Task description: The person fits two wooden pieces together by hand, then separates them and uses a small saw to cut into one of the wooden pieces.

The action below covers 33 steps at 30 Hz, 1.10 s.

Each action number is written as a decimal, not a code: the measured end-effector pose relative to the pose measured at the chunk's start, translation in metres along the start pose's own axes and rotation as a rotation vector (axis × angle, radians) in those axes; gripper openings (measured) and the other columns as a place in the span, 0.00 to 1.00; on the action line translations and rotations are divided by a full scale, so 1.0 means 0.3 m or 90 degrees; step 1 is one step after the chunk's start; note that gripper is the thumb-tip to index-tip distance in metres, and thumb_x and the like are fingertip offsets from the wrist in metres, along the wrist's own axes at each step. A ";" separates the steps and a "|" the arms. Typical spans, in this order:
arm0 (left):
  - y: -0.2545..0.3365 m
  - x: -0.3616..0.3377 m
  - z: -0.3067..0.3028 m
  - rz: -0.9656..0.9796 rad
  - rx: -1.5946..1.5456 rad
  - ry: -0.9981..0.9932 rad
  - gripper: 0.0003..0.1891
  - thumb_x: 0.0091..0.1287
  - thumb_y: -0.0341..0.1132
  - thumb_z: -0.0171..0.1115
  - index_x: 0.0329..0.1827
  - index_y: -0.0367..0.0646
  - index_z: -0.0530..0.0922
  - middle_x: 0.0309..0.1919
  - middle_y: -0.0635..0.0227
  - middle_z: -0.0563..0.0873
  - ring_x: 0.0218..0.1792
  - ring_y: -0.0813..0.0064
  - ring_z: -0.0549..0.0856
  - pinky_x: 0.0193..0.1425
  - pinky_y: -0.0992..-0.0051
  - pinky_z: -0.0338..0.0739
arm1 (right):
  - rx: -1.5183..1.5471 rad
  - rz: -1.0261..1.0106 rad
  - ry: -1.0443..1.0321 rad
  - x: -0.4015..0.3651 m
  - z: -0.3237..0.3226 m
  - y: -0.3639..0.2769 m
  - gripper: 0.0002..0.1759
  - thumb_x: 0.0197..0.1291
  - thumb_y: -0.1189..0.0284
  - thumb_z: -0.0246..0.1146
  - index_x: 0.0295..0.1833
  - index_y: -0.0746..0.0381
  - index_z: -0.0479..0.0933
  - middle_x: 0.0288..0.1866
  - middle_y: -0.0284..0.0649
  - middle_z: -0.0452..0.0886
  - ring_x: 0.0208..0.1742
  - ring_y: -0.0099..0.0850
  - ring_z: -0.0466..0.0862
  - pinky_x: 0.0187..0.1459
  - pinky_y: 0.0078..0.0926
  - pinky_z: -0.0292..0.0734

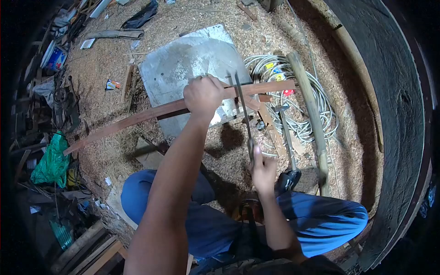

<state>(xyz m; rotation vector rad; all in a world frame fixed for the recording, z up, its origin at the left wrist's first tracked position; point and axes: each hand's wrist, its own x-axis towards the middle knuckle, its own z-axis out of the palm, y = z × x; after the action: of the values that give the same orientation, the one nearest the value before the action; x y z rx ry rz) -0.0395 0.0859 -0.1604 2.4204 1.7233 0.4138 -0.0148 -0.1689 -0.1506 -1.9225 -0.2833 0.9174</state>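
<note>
My left hand is closed in a fist over a long, slightly curved reddish wooden strip, pressing it above a worn metal-topped block. In my right hand is the grip of a saw, its long dark narrow blade seen almost edge-on. The blade crosses the strip to the right of my left fist, near the strip's right end. The saw's grip is mostly hidden by my fingers. Short wood offcuts lie below the strip's right end.
A coil of grey cable lies right of the block, with a round pole across it. A hammer leans by my foot. Sawdust covers the ground. A green plastic bag and scrap wood lie left; a dark curved wall rises right.
</note>
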 end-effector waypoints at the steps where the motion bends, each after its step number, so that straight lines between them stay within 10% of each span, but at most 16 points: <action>1: 0.000 0.000 -0.001 0.000 0.011 -0.007 0.19 0.66 0.37 0.52 0.23 0.36 0.86 0.27 0.48 0.88 0.31 0.49 0.88 0.42 0.56 0.83 | 0.029 0.030 0.011 -0.046 -0.015 0.009 0.38 0.75 0.49 0.56 0.13 0.62 0.72 0.11 0.31 0.71 0.13 0.20 0.66 0.18 0.24 0.57; 33: -0.009 -0.005 0.015 -0.005 0.011 0.004 0.19 0.65 0.38 0.52 0.24 0.35 0.86 0.24 0.48 0.87 0.27 0.49 0.88 0.38 0.56 0.83 | -0.056 -0.012 0.003 0.125 0.033 -0.085 0.37 0.74 0.50 0.58 0.13 0.63 0.72 0.11 0.30 0.69 0.14 0.20 0.67 0.20 0.26 0.60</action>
<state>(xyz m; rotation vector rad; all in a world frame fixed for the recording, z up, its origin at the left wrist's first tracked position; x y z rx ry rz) -0.0412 0.0855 -0.1656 2.4255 1.7465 0.4083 0.0087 -0.1289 -0.1497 -1.9997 -0.3432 0.9003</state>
